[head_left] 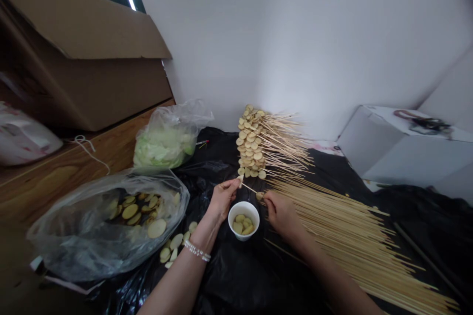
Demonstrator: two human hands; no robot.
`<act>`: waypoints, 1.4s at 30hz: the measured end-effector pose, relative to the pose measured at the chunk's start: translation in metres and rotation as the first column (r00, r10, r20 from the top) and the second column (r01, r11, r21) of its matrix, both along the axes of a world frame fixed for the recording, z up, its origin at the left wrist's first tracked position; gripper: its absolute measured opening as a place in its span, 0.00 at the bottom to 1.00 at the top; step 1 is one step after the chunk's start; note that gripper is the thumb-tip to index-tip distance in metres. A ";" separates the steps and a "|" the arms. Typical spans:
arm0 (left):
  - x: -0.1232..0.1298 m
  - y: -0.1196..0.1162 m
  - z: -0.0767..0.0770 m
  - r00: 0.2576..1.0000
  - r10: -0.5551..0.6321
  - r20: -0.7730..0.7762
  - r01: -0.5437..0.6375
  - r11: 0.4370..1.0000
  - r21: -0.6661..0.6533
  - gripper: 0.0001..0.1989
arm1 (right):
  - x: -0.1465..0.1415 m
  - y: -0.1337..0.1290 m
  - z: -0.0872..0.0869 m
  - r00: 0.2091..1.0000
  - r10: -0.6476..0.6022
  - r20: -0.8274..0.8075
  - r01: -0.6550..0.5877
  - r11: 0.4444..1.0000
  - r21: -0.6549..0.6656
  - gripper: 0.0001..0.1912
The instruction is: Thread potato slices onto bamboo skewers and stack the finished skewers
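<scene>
Directly between left grip (222,198), right grip (282,211): skewer (249,187)

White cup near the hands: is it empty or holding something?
Holding something: several pale yellow slices show inside the white cup, below its rim.

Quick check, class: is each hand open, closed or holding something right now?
Left hand: closed, pinching a pale slice at one end of a thin stick.
Right hand: closed, holding the stick beside another slice.
</scene>
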State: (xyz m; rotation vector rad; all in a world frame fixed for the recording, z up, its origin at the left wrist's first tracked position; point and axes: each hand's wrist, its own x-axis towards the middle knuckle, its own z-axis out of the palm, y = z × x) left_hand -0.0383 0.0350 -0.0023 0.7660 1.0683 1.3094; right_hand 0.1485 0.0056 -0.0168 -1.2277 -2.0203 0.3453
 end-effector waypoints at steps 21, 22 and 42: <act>0.011 -0.008 0.004 0.986 -0.144 -0.079 0.142 0.989 -0.033 0.19 | -0.005 -0.002 -0.005 1.000 -0.004 0.025 0.004 1.000 -0.001 0.13; 0.012 -0.008 0.005 0.987 -0.150 -0.063 0.148 0.988 -0.031 0.19 | -0.005 -0.002 -0.004 1.000 0.003 0.013 -0.003 1.000 -0.019 0.13; 0.013 -0.011 0.008 0.970 -0.226 -0.084 0.222 0.973 -0.064 0.17 | -0.011 0.000 -0.002 0.995 0.000 -0.103 -0.008 0.997 -0.075 0.13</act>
